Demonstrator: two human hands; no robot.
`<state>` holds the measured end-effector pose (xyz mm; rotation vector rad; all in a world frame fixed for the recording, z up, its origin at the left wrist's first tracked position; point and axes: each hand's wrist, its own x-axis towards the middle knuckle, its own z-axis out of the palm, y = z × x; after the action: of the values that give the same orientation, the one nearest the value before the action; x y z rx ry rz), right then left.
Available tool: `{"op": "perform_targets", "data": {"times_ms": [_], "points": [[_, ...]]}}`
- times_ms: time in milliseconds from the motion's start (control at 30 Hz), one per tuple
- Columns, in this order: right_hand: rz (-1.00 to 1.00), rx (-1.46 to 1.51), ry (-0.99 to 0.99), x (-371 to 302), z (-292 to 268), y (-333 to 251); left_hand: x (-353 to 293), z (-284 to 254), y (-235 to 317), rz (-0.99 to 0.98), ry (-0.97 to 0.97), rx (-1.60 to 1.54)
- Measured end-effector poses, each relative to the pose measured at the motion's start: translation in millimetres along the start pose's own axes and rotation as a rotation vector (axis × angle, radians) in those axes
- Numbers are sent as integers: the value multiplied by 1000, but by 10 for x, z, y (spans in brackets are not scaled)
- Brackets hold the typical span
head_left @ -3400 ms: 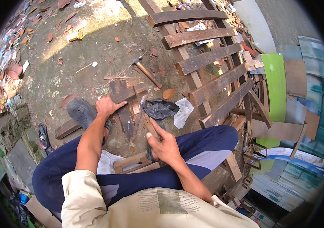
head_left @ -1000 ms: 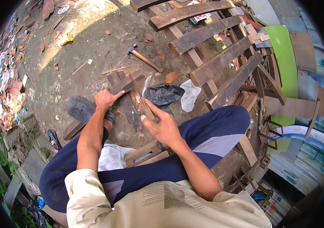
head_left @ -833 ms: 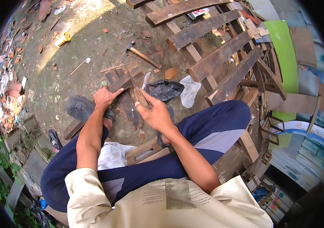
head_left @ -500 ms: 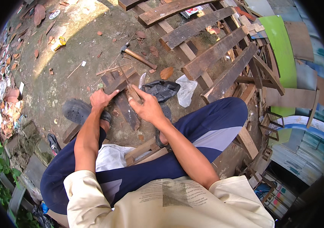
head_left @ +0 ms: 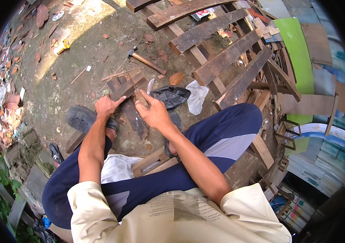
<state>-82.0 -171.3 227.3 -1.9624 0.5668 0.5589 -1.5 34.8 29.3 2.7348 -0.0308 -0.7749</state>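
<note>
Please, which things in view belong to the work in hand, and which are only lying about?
In use:
left hand on wood block
right hand holding wooden-handled tool
board under the block

Lying about:
hammer, untouched
black plastic bag
brown leaf

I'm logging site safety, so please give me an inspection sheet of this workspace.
Surface: rough, stained ground, sunlit toward the upper left.
Work items: short wood piece lying across a longer plank; wooden-handled tool, its thin blade over the short piece, contact unclear.
Clutter: hammer, black plastic bag, translucent plastic bag, dry leaf.
Hands: left hand at the short piece's end, fingers partly hidden; right hand grips the tool's handle.
Cables: nothing seen around the hands.
Surroundings: slatted wooden frame and green panel on the right.
</note>
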Motion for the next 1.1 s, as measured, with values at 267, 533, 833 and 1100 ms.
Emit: {"op": "perform_targets", "data": {"times_ms": [267,533,833,1100], "points": [[-208,-7,-17,-1135,-338,31,-27,5,-165,-19,0,1],[-227,-57,37,-759,-51,70,-50,-95,-94,-56,-67,-32],[-104,-101,23,-151,-38,-111,-20,-77,-14,-4,-49,-78],[-139,39,-91,-1474,-468,-14,-122,-179,-120,-47,-138,-89]]}}
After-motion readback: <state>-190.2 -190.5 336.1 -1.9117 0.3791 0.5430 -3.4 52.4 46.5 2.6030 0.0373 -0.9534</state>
